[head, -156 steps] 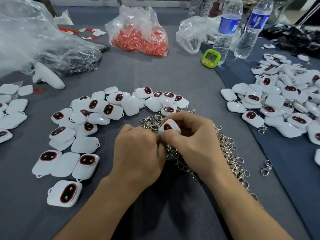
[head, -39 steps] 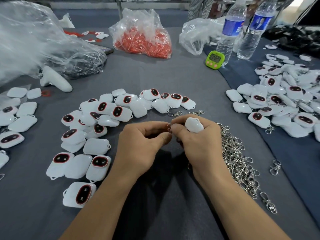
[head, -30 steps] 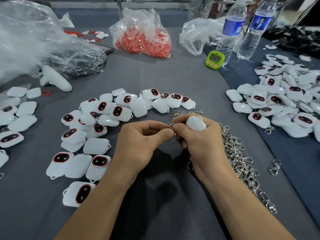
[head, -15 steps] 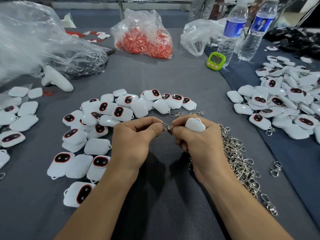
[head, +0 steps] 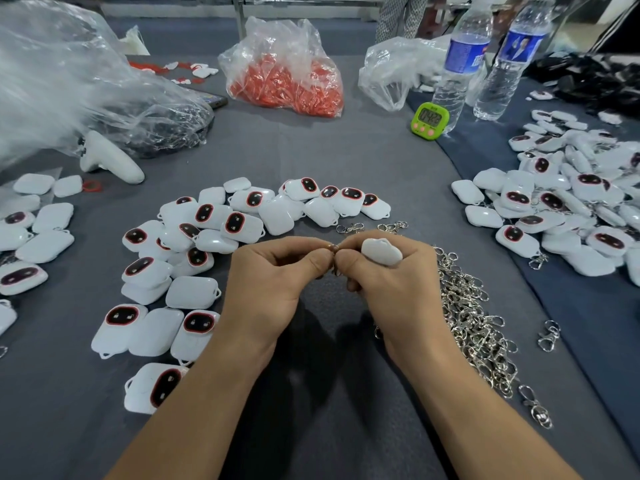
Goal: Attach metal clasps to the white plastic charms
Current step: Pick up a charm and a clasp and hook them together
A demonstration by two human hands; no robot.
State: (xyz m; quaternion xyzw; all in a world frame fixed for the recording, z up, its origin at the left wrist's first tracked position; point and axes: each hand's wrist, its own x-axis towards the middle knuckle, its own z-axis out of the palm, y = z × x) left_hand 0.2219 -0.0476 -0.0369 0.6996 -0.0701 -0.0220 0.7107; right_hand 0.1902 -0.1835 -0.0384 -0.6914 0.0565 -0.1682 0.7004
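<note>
My right hand (head: 391,289) grips a white plastic charm (head: 381,251), back side up, and its thumb and forefinger also pinch a small metal clasp ring (head: 333,248). My left hand (head: 277,278) pinches the same ring from the other side, fingertips touching those of the right hand. Most of the clasp is hidden between the fingers. A heap of silver metal clasps (head: 474,320) lies just right of my right hand. Loose white charms with dark red-rimmed faces (head: 207,237) are spread in an arc to the left and beyond my hands.
More charms, some with clasps, are piled at the right (head: 571,209) and at the far left (head: 31,233). At the back stand a bag of red parts (head: 287,77), clear plastic bags (head: 69,84), a green timer (head: 429,120), two water bottles (head: 460,60) and a white controller (head: 107,161).
My hands have stayed together over the table. The left hand shifted slightly left and its fingertips now pinch the ring with the right; the charm stays in the right hand.
</note>
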